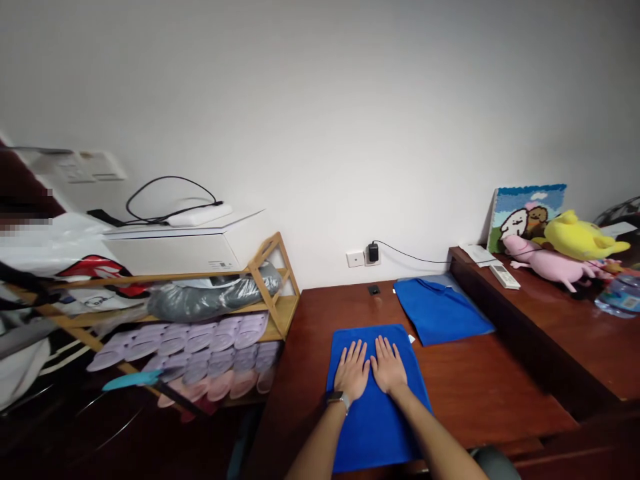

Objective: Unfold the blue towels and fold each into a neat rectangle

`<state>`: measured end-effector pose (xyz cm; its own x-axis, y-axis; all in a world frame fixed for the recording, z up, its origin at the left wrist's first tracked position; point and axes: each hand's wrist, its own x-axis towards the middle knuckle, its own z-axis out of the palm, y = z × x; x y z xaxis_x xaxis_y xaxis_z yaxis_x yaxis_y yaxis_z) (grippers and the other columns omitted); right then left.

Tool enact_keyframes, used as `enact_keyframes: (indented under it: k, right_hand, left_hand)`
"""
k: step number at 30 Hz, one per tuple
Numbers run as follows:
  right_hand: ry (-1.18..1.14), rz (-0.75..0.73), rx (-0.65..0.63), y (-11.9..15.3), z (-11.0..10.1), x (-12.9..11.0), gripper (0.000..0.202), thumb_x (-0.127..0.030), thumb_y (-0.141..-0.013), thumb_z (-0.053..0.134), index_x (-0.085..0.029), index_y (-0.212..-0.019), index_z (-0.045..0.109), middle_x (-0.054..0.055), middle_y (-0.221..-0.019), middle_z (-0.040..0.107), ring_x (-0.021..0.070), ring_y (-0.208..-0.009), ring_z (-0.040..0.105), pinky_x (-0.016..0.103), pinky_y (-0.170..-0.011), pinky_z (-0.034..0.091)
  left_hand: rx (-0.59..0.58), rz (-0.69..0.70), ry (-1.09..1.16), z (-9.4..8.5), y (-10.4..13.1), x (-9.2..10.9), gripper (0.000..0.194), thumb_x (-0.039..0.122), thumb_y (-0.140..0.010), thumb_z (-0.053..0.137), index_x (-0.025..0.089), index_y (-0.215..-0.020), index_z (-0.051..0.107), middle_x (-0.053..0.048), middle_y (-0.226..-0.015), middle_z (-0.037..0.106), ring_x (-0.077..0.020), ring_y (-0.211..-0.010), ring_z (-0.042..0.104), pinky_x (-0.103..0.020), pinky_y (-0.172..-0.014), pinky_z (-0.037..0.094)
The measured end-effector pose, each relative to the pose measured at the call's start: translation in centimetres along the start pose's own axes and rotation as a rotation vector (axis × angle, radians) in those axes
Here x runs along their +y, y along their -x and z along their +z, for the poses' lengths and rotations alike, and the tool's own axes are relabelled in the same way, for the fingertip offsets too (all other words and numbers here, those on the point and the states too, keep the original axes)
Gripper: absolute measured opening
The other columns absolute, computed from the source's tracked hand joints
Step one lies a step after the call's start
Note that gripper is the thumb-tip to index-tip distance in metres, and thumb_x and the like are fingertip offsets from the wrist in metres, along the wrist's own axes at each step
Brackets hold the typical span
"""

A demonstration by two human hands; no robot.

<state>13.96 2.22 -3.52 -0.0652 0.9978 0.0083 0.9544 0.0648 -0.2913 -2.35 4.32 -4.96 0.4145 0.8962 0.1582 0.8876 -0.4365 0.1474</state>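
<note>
Your left hand [353,371] and right hand [388,365] flat on the blue cloth [377,433], each grip spread, desk [490,387] beneath the cloth.

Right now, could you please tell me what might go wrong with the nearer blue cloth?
The nearer blue cloth could wrinkle if the left hand and right hand press unevenly. The wristwatch, close to the fabric, might snag it. The farther blue cloth lies close by and might get nudged.

No lettering can be read; the small print [219,265] on the white box [173,253] is too tiny.
</note>
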Motion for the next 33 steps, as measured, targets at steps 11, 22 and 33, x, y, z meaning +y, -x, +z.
enact_keyframes:
  k: [11, 22, 33]
  right_hand:
    - [-0.009, 0.273, 0.029, 1.1, -1.7, 7.1, 0.071, -0.042, -0.11, 0.022, -0.009, -0.172, 0.026, 0.01, -0.18, 0.022, 0.024, -0.168, 0.016, 0.046, -0.137, 0.014]
    - [0.058, 0.124, 0.081, 1.0, -3.5, 3.0, 0.067, -0.032, -0.108, 0.025, -0.009, -0.17, 0.032, 0.01, -0.178, 0.025, 0.0257, -0.168, 0.018, 0.047, -0.138, 0.013]
    - [-0.105, -0.054, 0.008, -3.9, -0.5, -1.1, 0.065, -0.033, -0.106, 0.03, -0.018, -0.17, 0.038, 0.005, -0.177, 0.028, 0.0272, -0.167, 0.021, 0.053, -0.137, 0.018]
  left_hand:
    - [-0.035, -0.248, -0.061, -1.2, 2.9, -9.1, 0.064, 0.034, -0.109, 0.024, 0.016, -0.168, 0.04, -0.012, -0.175, 0.037, -0.0284, -0.164, 0.032, -0.054, -0.135, 0.028]
    - [0.166, -0.109, -0.05, -2.0, 2.2, -6.7, 0.064, 0.045, -0.11, 0.03, 0.015, -0.162, 0.051, -0.014, -0.167, 0.051, -0.0304, -0.157, 0.046, -0.052, -0.131, 0.039]
    - [0.01, -0.054, -0.046, 1.6, -4.8, -1.4, 0.064, 0.028, -0.105, 0.031, 0.015, -0.167, 0.043, -0.013, -0.174, 0.039, -0.0282, -0.164, 0.034, -0.053, -0.134, 0.031]
